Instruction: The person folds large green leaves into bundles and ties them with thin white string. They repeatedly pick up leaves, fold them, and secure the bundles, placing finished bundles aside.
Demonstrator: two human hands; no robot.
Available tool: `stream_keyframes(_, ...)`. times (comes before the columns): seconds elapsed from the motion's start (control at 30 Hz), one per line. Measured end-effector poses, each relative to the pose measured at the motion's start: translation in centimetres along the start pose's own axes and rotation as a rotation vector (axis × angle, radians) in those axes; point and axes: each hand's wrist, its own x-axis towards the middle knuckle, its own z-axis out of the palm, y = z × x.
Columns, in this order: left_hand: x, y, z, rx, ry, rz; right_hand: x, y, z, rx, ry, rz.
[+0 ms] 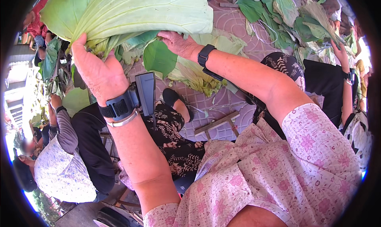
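A large pale-green leaf, which looks like a lotus leaf (134, 14), spreads across the top of the view with its ribbed underside showing and a small tear near the upper edge. My left hand (101, 70) grips its gathered base, thumb in front, where the folds of several leaves bunch together. At the leaf's lower edge, my right hand (180, 45) has its fingers bent on the rim; the fingertips are partly covered. Just below that hand shows a darker green leaf (160, 58). More folded, yellowish leaves (199, 78) lie on the paving beneath.
A low wooden frame (217, 124) stands on the patterned red paving (226, 105) by my legs. Seated people work close on both sides: a sleeved arm (67, 134) at left, another person's forearm (345, 87) at right. A leaf heap (279, 27) lies at upper right.
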Motion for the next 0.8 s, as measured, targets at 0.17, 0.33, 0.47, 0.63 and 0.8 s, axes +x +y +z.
stream_keyframes(0.17, -0.5, 0.1, 0.0, 0.022, 0.003, -0.009, -1.2, -0.1, -1.6, -0.027, -0.39, 0.115)
stream_keyframes(0.33, -0.4, 0.1, 0.1, -0.012, -0.027, -0.012, 0.1, 0.2, -1.1, 0.001, -0.421, 0.104)
stream_keyframes(0.47, -1.1, 0.2, 1.1, 0.042, 0.023, 0.011, -0.5, 1.6, 0.4, 0.03, -0.001, 0.024)
stream_keyframes(0.63, -0.2, 0.2, 0.1, 0.03, -0.008, -0.002, 0.4, 0.9, 0.5, 0.135, 0.243, -0.09)
stream_keyframes(0.8, -0.1, 0.4, -0.5, 0.027, 0.027, -0.004, -0.7, 0.4, -0.5, 0.076, -0.029, -0.038)
